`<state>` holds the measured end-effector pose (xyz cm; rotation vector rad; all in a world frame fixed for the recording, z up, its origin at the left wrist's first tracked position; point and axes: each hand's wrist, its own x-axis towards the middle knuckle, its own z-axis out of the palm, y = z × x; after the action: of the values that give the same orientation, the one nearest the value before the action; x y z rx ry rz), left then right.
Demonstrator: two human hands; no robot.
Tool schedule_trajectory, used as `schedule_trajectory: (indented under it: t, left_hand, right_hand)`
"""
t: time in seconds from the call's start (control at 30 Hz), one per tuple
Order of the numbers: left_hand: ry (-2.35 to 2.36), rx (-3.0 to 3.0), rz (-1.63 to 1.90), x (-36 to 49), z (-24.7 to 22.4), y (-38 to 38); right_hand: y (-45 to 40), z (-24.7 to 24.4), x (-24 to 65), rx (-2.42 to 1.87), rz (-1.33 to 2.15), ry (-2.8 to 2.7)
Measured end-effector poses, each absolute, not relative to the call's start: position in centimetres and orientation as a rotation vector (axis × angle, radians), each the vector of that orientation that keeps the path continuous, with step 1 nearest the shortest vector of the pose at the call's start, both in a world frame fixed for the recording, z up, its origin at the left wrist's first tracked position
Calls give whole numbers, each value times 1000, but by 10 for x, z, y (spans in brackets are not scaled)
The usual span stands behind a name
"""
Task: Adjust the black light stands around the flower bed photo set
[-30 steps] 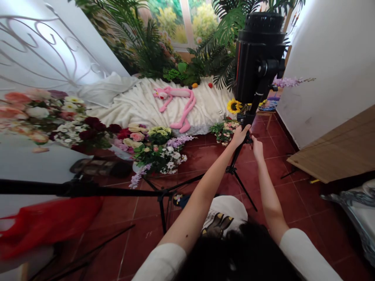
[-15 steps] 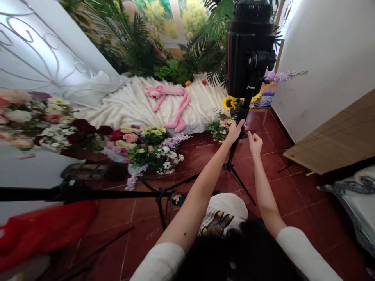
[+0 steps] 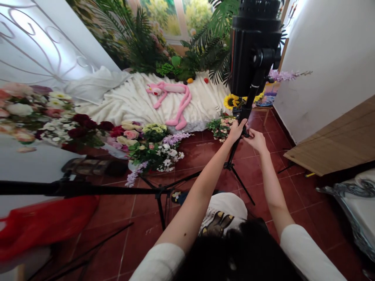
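Note:
A black studio light sits on top of a light stand right in front of me. My left hand is wrapped round the stand's pole, just under the light. Close beside it, my right hand pinches a small black knob on the right side of the pole. Its fingertips partly cover the knob. The stand's legs spread over the red tiled floor near my feet.
A second black stand lies across my left side, above a red cloth. Artificial flowers line the left front of a white draped blanket bearing a pink plush toy. A brown board leans at right.
My right hand has moved left to the pole and closed on the knob. The left hand keeps its grip on the pole, and the view has shifted slightly.

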<state>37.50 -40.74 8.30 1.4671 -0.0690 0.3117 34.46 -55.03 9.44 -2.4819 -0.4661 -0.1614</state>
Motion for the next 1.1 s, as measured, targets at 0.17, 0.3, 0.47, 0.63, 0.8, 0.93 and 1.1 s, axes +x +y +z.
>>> schedule_trajectory:
  t: [0.17, 0.3, 0.47, 0.63, 0.8, 0.93, 1.1]
  left_hand:
    - [-76, 1450, 308, 374, 84, -407]
    - [-66, 1431, 278, 374, 85, -408]
    - [-73, 1440, 305, 373, 84, -408]
    - [-103, 1439, 335, 374, 81, -408]
    - [-80, 1439, 326, 375, 80, -409]
    - [-76, 1443, 281, 375, 81, -406]
    - [-81, 1477, 241, 370, 81, -401]
  right_hand:
    - [-545, 92, 346, -2492, -213, -394]
    - [-545, 87, 348, -2454, -229, -392]
    - [-549, 79, 356, -2328, -230, -504]
    - [-542, 66, 362, -2026, -153, -527]
    - [-533, 58, 364, -1864, -114, -460]
    - [-532, 56, 365, -1832, -113, -435]
    - [-531, 55, 360, -1925, -171, -377]
